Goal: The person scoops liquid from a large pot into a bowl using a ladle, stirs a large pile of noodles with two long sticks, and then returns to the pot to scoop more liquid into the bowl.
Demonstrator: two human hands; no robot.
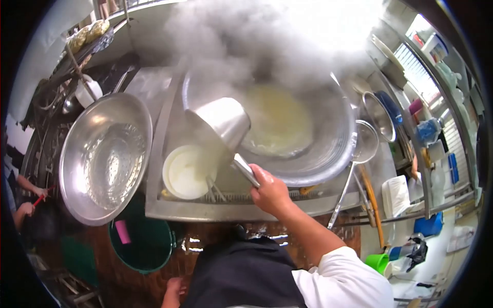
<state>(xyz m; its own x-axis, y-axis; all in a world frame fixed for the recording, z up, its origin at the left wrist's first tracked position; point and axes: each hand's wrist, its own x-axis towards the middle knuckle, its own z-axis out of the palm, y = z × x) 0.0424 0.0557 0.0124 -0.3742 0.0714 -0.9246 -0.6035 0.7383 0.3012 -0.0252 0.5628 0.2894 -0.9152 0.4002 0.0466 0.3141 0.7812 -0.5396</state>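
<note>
Right hand (pixel 269 190): fingers clamped around the handle end of a deep, round, silver metal dipper (pixel 228 120), which is tilted above the near-left side of a wide, round, grey metal cauldron (pixel 345 136). Its mouth faces left and down toward a round white bucket (pixel 185 173) with pale contents; the bucket stands on the grey steel counter (pixel 172 209) just beside the cauldron, presumably to keep the reach between them short. The grip at the handle's end appears to keep the hand clear of the white steam (pixel 287 31) (dense enough to obscure the cauldron's far rim). Left hand (pixel 175 287): low, near the black apron (pixel 244 277); whether its fingers are apart or together cannot be told
</note>
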